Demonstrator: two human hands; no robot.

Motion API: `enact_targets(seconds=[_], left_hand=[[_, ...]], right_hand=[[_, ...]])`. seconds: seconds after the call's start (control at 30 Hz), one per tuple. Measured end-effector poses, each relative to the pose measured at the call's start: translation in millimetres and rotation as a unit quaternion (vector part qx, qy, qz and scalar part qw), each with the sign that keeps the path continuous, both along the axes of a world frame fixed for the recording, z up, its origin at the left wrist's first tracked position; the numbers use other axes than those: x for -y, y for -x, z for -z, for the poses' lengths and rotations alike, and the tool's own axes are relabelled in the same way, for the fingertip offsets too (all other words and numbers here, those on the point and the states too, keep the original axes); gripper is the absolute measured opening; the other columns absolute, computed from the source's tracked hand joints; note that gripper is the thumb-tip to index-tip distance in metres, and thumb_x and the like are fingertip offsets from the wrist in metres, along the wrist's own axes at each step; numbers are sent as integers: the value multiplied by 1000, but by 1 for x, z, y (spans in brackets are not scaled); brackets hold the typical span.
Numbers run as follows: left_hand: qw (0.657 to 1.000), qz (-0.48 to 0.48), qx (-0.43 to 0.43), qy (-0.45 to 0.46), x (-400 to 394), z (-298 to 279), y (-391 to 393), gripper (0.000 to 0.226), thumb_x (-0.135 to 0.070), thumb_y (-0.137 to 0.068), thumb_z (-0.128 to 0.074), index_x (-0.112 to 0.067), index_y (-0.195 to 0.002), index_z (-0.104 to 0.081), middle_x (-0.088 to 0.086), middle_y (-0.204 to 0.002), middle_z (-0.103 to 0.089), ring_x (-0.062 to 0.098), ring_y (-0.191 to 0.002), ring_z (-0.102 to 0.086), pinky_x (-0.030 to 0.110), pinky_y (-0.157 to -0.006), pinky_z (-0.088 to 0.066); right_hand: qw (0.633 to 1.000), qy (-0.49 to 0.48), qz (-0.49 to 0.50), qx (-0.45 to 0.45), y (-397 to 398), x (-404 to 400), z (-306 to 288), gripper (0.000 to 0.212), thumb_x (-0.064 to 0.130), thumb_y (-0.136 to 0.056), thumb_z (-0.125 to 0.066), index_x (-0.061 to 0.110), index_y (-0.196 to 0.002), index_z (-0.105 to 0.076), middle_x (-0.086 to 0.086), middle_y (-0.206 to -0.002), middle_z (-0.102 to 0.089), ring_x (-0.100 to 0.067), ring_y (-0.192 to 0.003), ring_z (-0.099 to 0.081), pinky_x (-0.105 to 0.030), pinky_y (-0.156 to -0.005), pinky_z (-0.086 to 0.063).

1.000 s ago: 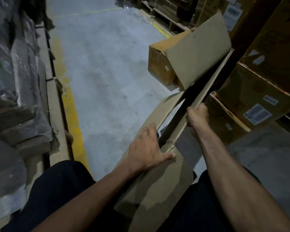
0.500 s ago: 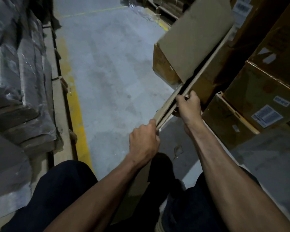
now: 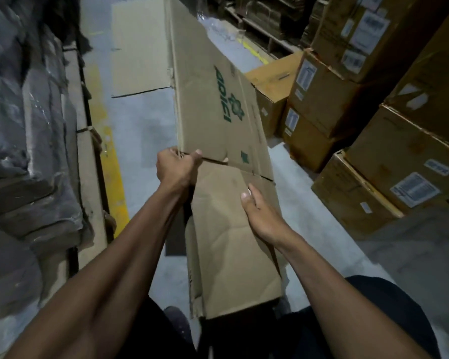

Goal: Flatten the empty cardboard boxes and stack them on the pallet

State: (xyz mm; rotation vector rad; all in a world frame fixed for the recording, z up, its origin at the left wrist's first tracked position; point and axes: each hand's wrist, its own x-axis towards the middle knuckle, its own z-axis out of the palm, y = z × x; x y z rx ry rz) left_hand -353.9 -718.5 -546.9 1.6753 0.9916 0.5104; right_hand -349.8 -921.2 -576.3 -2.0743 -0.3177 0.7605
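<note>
A flattened brown cardboard box point(image 3: 213, 104) with green print is held up in front of me, its long side running away from me and its broad face turned to the camera. My left hand point(image 3: 176, 169) grips its left edge at a flap seam, thumb on top. My right hand point(image 3: 259, 216) holds the right edge of the lower flap point(image 3: 233, 255), thumb on the face and fingers hidden behind. The upper flap point(image 3: 140, 45) hangs open to the left.
Stacked sealed cartons point(image 3: 389, 141) with white labels stand on the right, and one closed box point(image 3: 272, 92) sits on the floor beyond. Wrapped dark goods on pallets point(image 3: 24, 125) line the left, along a yellow floor line point(image 3: 109, 161). My dark-trousered legs are below.
The box was seen edge-on between my hands; it has now swung round so its flat printed face shows. My right hand shifted from the top edge to the lower flap's right side.
</note>
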Motion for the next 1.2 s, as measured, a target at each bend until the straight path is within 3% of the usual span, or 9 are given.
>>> enact_targets(seconds=[0.27, 0.4, 0.5, 0.63, 0.73, 0.93, 1.07, 1.13, 1.2], left_hand=[[992, -53, 78, 79, -33, -3, -23, 33, -27, -61, -83, -10, -60, -56, 10, -72, -63, 21, -66, -58, 42, -69, -58], [976, -64, 133, 161, -49, -13, -27, 30, -2, -82, -76, -10, -66, -51, 10, -76, -64, 21, -62, -63, 38, -64, -59], [953, -77, 167, 241, -60, -12, -30, 8, 5, -83, -72, 2, -85, -65, 12, -84, -71, 20, -62, -70, 39, -67, -61], [917, -51, 188, 347, -90, 15, -32, 54, -9, -71, -83, 6, -120, -64, 23, -113, -71, 36, -101, -70, 55, -85, -58], [914, -30, 156, 373, -86, 17, -26, 34, -16, -90, -70, 2, -117, -64, 20, -115, -70, 33, -102, -69, 51, -89, -57], [916, -12, 153, 370, -76, 16, -34, 36, -33, -103, -49, -8, -125, -63, 11, -108, -73, 25, -94, -71, 46, -95, -53], [921, -9, 84, 381, -64, 17, -25, 48, -49, -102, -44, -14, -86, -73, 5, -68, -74, 15, -60, -71, 36, -82, -59], [912, -5, 42, 408, -58, 28, -13, 68, -46, -104, -42, -12, -51, -68, 2, -45, -61, 7, -37, -59, 18, -84, -50], [902, 14, -13, 432, -53, 44, 5, 65, -45, -102, -47, -10, -51, -67, 4, -45, -61, 8, -36, -58, 14, -69, -55]], right_hand=[[978, -57, 202, 12, -12, 8, -2, 53, 51, -105, -33, 26, -151, -38, -1, -152, -43, -24, -139, -42, -40, -112, -35], [903, -53, 381, -194, -25, 25, 12, 78, 34, -75, -76, 11, -142, -42, -16, -139, -51, -35, -111, -59, -41, -78, -56], [814, -237, 441, -295, -24, 25, 13, 13, 10, -90, -69, 7, -102, -64, -10, -76, -73, -22, -61, -69, -30, -45, -52], [720, -440, 438, -311, -35, 18, 14, 32, 8, -98, -60, 8, -130, -60, -15, -103, -76, -25, -82, -75, -39, -61, -61], [687, -484, 439, -319, -37, 13, 13, 48, -2, -94, -58, 14, -138, -54, -17, -119, -71, -28, -87, -75, -43, -60, -61], [693, -466, 438, -332, -46, 8, 17, 46, -3, -90, -61, 19, -130, -58, -13, -110, -75, -29, -89, -76, -44, -59, -61], [714, -441, 413, -353, -48, -3, 20, 38, 1, -93, -61, 17, -128, -56, -16, -109, -75, -31, -90, -75, -48, -63, -63], [725, -414, 409, -369, -51, -11, 30, 37, 3, -95, -59, 13, -130, -56, -19, -108, -74, -34, -92, -75, -52, -68, -62], [735, -377, 425, -371, -50, -20, 38, 34, 0, -95, -56, 10, -128, -57, -21, -105, -74, -36, -90, -74, -50, -60, -62]])
